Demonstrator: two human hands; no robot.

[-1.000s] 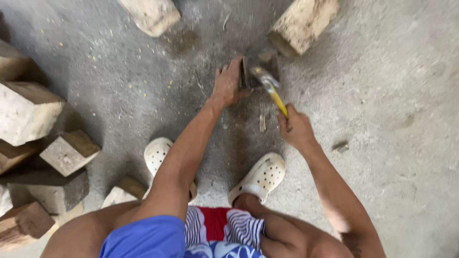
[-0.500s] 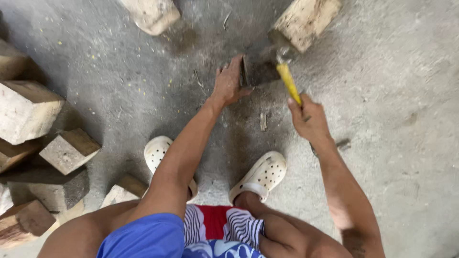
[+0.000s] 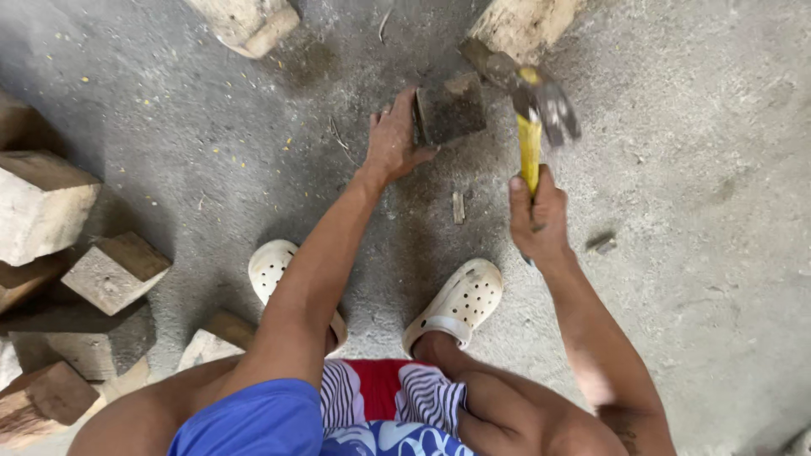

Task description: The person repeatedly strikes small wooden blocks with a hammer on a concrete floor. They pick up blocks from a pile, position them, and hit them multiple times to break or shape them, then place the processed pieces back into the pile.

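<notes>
Hammer [image 3: 534,127] raised right; left hand [image 3: 394,143] steadies block [image 3: 450,110].

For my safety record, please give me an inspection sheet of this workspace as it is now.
Surface: grey concrete floor, dusty, with wood chips and yellow specks.
Job's things: small dark block on the floor; yellow-handled hammer, head blurred above the floor.
Clutter: wooden blocks piled at the left, two more at the top edge; a splinter near the feet.
Hands: left hand steadies the block's side; right hand grips the hammer handle.
Cables: nothing seen.
Surroundings: person squatting, white perforated clogs; no other people seen.
</notes>
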